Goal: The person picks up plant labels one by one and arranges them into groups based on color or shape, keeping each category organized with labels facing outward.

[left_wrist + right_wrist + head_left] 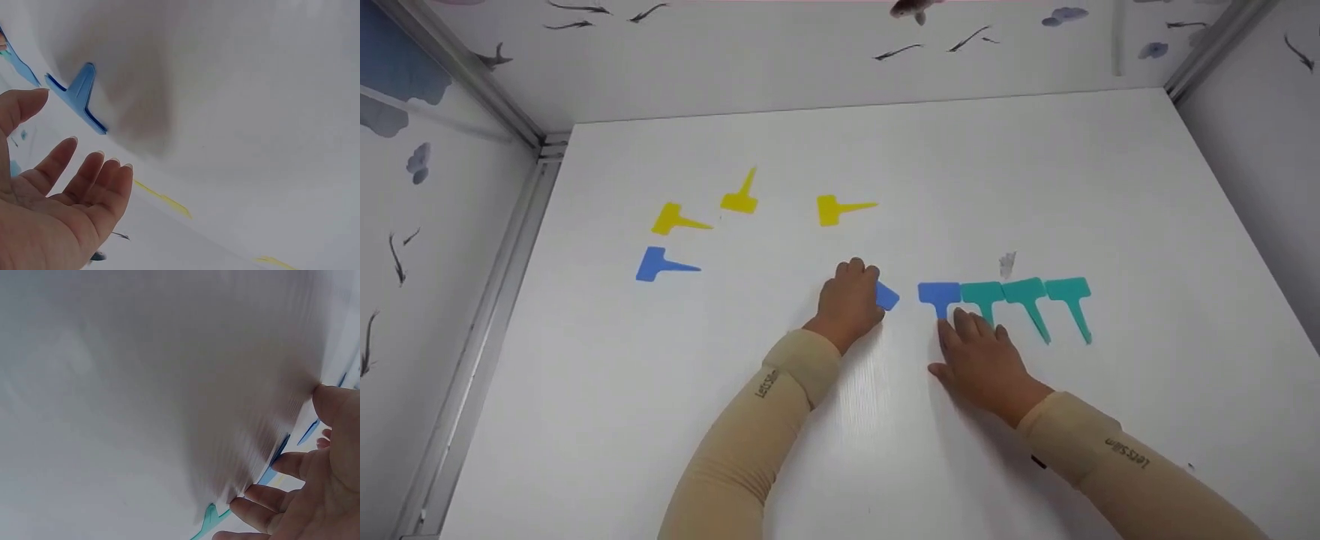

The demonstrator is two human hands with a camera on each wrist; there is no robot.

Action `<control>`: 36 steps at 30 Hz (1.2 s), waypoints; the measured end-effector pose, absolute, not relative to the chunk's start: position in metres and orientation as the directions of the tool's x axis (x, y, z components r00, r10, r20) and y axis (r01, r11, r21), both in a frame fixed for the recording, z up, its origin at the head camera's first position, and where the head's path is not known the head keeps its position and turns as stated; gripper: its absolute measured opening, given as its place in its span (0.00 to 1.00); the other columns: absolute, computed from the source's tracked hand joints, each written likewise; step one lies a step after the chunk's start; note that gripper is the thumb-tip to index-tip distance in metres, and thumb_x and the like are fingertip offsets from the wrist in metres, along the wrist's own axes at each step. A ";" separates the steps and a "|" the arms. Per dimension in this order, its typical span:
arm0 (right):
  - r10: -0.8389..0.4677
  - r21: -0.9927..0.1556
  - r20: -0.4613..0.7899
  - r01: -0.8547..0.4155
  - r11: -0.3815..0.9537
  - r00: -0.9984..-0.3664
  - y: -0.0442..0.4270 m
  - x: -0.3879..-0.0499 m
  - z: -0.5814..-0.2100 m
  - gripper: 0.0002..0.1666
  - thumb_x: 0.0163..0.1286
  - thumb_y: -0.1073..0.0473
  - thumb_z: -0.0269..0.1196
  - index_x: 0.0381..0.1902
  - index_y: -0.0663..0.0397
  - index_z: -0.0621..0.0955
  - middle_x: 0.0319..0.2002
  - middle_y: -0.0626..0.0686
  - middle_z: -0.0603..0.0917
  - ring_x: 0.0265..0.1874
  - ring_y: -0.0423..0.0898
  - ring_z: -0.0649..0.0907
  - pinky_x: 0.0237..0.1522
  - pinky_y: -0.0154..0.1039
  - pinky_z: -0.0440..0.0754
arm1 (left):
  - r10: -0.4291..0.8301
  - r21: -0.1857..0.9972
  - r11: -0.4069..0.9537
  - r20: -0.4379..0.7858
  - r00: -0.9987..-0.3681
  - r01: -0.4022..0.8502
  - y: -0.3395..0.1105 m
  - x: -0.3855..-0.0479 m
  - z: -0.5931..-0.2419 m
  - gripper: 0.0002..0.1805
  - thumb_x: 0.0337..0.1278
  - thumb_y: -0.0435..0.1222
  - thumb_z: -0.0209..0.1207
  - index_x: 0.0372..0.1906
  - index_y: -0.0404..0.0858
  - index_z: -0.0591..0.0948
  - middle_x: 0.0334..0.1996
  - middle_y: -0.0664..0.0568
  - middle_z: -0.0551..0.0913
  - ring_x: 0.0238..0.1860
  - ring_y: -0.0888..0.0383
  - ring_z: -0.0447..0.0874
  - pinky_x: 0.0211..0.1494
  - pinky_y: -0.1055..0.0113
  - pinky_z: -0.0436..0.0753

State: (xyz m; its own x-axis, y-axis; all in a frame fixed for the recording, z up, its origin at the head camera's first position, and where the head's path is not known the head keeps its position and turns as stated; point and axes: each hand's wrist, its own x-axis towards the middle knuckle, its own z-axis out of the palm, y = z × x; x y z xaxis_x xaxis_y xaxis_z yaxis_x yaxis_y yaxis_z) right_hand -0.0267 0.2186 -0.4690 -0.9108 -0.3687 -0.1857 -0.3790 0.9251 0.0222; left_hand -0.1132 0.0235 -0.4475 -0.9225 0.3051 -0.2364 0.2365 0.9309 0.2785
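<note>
My left hand is over a blue T-shaped plant label, partly covering it in the head view. In the left wrist view, that label lies on the table beyond the parted thumb and fingers. My right hand rests with extended fingers at the stem of another blue label. This one heads a row with three green labels, the nearest green label partly hidden by the fingers. In the right wrist view, fingertips touch the blue label, near a green label.
Three yellow labels, among them a yellow label, lie spread across the far left part of the white table. A further blue label lies left of my left hand. A small grey mark shows behind the row. Patterned panels enclose the table.
</note>
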 end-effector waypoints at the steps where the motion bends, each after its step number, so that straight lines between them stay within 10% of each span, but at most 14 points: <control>1: -0.365 0.018 -0.187 -0.375 0.927 -0.912 0.218 -0.027 -0.469 0.41 0.67 0.42 0.61 0.67 0.64 0.67 0.65 0.67 0.69 0.63 0.65 0.70 0.56 0.65 0.71 | 0.316 0.275 0.929 -0.235 -0.919 0.249 0.023 -0.114 -0.448 0.26 0.56 0.39 0.64 0.60 0.36 0.74 0.54 0.46 0.73 0.54 0.51 0.70 0.56 0.58 0.77; 36: -0.351 -0.006 -0.204 -0.358 0.934 -0.914 0.219 -0.027 -0.470 0.41 0.67 0.42 0.61 0.68 0.63 0.66 0.65 0.67 0.68 0.63 0.65 0.69 0.56 0.65 0.72 | 0.496 0.233 0.867 -0.325 -0.805 0.440 0.029 -0.135 -0.447 0.23 0.54 0.36 0.66 0.56 0.40 0.76 0.51 0.48 0.72 0.53 0.52 0.67 0.59 0.59 0.75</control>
State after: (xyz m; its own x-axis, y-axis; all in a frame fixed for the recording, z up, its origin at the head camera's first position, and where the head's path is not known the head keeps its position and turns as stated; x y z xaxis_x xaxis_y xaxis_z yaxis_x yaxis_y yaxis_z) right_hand -0.0268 0.2187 -0.4698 -0.9137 -0.3515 -0.2041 -0.3580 0.9337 -0.0055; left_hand -0.1346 0.0287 -0.4474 -0.8054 0.4957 -0.3250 0.4397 0.8673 0.2333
